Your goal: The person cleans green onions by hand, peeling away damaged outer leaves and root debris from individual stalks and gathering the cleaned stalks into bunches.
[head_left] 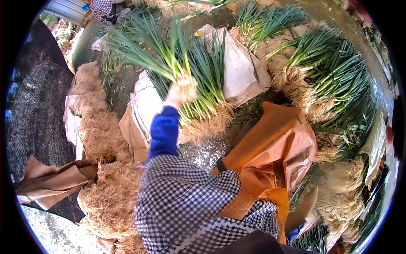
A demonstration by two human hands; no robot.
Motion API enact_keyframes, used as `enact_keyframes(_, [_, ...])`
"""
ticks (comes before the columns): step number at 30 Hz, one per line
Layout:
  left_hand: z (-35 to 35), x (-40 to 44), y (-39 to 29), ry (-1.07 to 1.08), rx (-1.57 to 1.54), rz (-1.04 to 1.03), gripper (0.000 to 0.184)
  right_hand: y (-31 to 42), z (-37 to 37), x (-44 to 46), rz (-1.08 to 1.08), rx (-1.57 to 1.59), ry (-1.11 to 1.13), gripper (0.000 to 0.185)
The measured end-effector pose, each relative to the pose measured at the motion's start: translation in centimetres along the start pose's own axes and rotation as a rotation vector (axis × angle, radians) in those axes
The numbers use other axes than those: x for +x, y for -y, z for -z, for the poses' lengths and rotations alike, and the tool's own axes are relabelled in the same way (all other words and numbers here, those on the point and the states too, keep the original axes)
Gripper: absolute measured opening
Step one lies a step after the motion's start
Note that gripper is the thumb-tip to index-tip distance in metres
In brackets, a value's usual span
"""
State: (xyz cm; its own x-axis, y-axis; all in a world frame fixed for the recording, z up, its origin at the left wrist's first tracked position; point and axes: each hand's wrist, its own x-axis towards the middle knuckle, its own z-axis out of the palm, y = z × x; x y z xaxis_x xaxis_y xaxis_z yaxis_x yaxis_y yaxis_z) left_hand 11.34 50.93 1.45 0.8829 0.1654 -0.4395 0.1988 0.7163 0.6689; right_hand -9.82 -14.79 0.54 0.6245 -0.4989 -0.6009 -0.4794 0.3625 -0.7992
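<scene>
My left hand [175, 94], reaching forward from a blue cuff, is closed around a bunch of leeks [179, 67] near its root end. The long green leaves fan up and to the left, somewhat blurred, and pale roots hang beside the fingers. Just beyond and below it, a larger pile of leeks [207, 91] lies with its tan roots [211, 122] toward me, on and beside a whitish sheet [241, 70]. My right hand does not show; a checkered sleeve and orange cloth fill the lower right.
An orange waterproof apron [270, 144] covers my lap. Several root-ended bundles [99, 114] line the left, next to a dark mesh sheet [40, 101]. More leeks [334, 67] are heaped at right. Wet ground [205, 154] glistens before me. Another person in checkered clothing [101, 8] is at top left.
</scene>
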Motion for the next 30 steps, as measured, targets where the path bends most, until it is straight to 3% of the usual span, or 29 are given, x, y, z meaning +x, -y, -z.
enact_keyframes(1, [4.6, 0.6, 3.3, -0.065, -0.131, 0.152, 0.047, -0.6, -0.3, -0.5, -0.002, 0.0, -0.007, 0.028])
enact_keyframes(2, [4.5, -2.2, 6.9, -0.277, -0.115, 0.118, 0.052, -1.1, 0.6, -0.8, 0.086, -0.039, -0.063, 0.028])
enact_keyframes(3, [5.9, -3.9, 10.5, -0.441, 0.699, 0.161, 0.044, -1.6, 1.0, -1.8, 0.16, -0.091, -0.129, 0.028])
enact_keyframes(4, [8.7, -4.5, 14.0, -0.469, 0.79, 0.209, 0.041, -2.2, 2.0, -1.7, 0.105, -0.039, -0.098, 0.029])
enact_keyframes(7, [16.7, -5.7, 19.4, -0.431, 0.141, 0.325, 0.037, -2.5, 5.0, -1.2, -0.055, 0.11, 0.113, 0.03])
enact_keyframes(9, [20.9, -5.0, 20.2, -0.285, 0.045, 0.331, 0.039, -3.1, 7.0, 0.9, -0.077, 0.024, 0.094, 0.03])
enact_keyframes(11, [16.5, -6.1, 18.6, -0.16, -0.028, 0.291, 0.041, -1.9, 6.2, 1.5, 0.074, -0.117, 0.108, 0.033])
enact_keyframes(12, [16.6, -5.6, 19.1, -0.184, 0.047, 0.279, 0.041, 1.5, 3.4, -0.3, 0.058, -0.168, 0.021, 0.034])
enact_keyframes(15, [17.6, -4.5, 18.2, -0.39, 0.404, 0.158, 0.041, 1.4, 3.4, 1.1, 0.282, -0.343, -0.072, 0.03])
enact_keyframes(17, [16.8, -4.5, 17.9, -0.619, 0.925, -0.038, 0.041, 1.8, 5.9, 3.3, 0.691, -0.7, -0.277, 0.023])
enact_keyframes(19, [13.9, -4.0, 17.5, -0.806, 1.346, -0.261, 0.042, 5.8, 6.0, 3.0, 0.94, -0.914, -0.533, 0.018])
enact_keyframes(20, [11.8, -3.3, 17.4, -0.811, 1.431, -0.376, 0.043, 8.4, 6.1, 2.7, 0.787, -0.775, -0.642, 0.019])
enact_keyframes(21, [9.0, -2.6, 17.2, -0.742, 1.45, -0.485, 0.043, 10.6, 6.7, 2.7, 0.637, -0.63, -0.733, 0.022])
enact_keyframes(23, [5.7, 1.1, 17.1, -0.446, 1.349, -0.79, 0.037, 13.4, 9.2, 6.7, 0.896, -0.589, -0.812, 0.029])
enact_keyframes(25, [-4.2, -0.6, 16.4, -0.157, 1.101, -0.675, 0.035, 18.6, 10.5, 10.3, 0.496, -0.769, -0.86, 0.033])
enact_keyframes(27, [-7.8, 0.6, 18.4, 0.01, 0.773, -0.564, 0.034, 20.4, 11.3, 14.2, 0.313, -0.036, -0.351, 0.035])
enact_keyframes(28, [-8.7, 1.2, 19.2, 0.108, 0.702, -0.51, 0.034, 20.7, 10.3, 15.7, 0.349, 0.245, -0.349, 0.042])
enact_keyframes(29, [-10.2, 0.7, 20.0, 0.121, 0.467, -0.361, 0.032, 21.3, 10.4, 18.7, 0.366, 0.252, -0.331, 0.042])
enact_keyframes(30, [-11.4, 0.0, 20.5, 0.116, 0.432, -0.343, 0.031, 21.3, 9.9, 23.2, 0.501, 0.498, -0.33, 0.045])
